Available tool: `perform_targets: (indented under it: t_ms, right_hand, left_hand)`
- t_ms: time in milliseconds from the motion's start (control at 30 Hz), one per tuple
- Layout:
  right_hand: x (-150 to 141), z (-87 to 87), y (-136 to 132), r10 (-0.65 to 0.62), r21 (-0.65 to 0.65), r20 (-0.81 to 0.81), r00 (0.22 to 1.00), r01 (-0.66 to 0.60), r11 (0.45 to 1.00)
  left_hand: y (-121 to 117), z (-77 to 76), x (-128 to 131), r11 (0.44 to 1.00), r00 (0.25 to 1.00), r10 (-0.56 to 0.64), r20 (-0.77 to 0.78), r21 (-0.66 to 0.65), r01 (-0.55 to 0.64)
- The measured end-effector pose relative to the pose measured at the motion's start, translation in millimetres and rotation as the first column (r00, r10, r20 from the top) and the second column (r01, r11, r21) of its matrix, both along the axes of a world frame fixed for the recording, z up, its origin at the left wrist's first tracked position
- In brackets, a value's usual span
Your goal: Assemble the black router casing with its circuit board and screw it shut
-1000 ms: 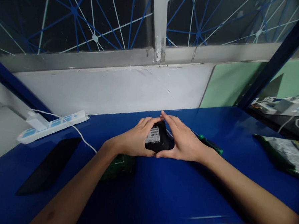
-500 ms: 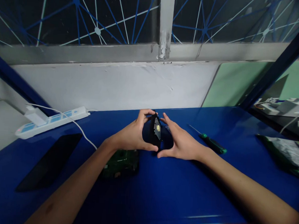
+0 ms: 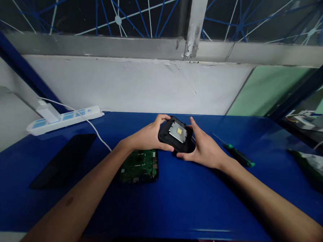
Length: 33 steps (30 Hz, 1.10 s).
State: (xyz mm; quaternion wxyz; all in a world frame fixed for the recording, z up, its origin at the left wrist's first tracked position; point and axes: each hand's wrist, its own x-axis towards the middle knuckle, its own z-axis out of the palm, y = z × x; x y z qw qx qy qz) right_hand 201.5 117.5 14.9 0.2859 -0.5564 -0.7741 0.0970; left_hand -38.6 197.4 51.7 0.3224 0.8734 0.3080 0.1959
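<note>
Both hands hold a small black device shell [image 3: 177, 137] just above the blue table [image 3: 173, 201], its open side up with a silver metal plate and a small yellow square inside. My left hand [image 3: 150, 136] grips its left edge, thumb below and fingers curled over the top. Closed on the shell's right edge is my right hand [image 3: 203, 148]. A green circuit board [image 3: 139, 165] lies flat on the table under my left wrist.
A green-handled screwdriver [image 3: 237, 155] lies right of my right hand. A white power strip [image 3: 65, 117] with a plugged charger and white cable sits at the back left. A dark flat slab [image 3: 64, 159] lies at the left. A foil bag [image 3: 313, 167] rests at the right edge.
The shell was turned over between my hands: label side up, then on edge, now its inner side with the metal plate faces up. The view shifted and shows more of the circuit board.
</note>
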Motion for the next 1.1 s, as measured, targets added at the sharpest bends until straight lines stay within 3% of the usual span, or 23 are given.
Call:
perform_targets:
  t_ms: [233, 500, 600, 733, 833, 900, 1000, 1100]
  right_hand:
    - [-2, -0.7, 2, -0.018, 0.013, 0.083, 0.996, 0.017, 1.000]
    - [13, 8.4, 1, 0.172, 0.122, 0.098, 0.980, -0.183, 0.975]
    - [18, 14.8, -2, 0.211, 0.096, 0.066, 0.975, -0.216, 0.972]
    - [23, 20.0, -2, 0.111, 0.092, 0.028, 0.993, -0.113, 0.989]
    - [24, 18.8, 0, 0.032, 0.042, 0.127, 0.991, -0.037, 0.998]
    - [24, 16.0, 2, 0.028, -0.019, 0.222, 0.975, -0.025, 1.000]
    - [24, 11.0, 4, -0.001, -0.043, 0.305, 0.952, 0.015, 0.999]
    - [25, 7.5, 5, -0.039, -0.038, 0.321, 0.946, 0.054, 0.998]
  left_hand:
    - [4, 0.3, -2, 0.997, 0.997, 0.016, -0.080, 0.074, -0.010]
    - [-8, 5.9, 2, 0.976, 0.978, -0.083, -0.190, 0.181, 0.118]
    - [-11, 7.6, 3, 0.972, 0.983, -0.048, -0.178, 0.218, 0.087]
    - [-7, 12.2, -7, 0.962, 0.992, 0.121, -0.032, 0.252, -0.109]
    - [-4, 19.6, -18, 0.934, 0.956, 0.270, 0.112, 0.210, -0.289]
    - [-7, 24.1, -24, 0.924, 0.935, 0.310, 0.176, 0.179, -0.339]
    - [-20, 24.9, -26, 0.935, 0.948, 0.296, 0.117, 0.168, -0.312]
    - [-40, 17.8, -18, 0.965, 0.980, 0.198, -0.031, 0.182, -0.189]
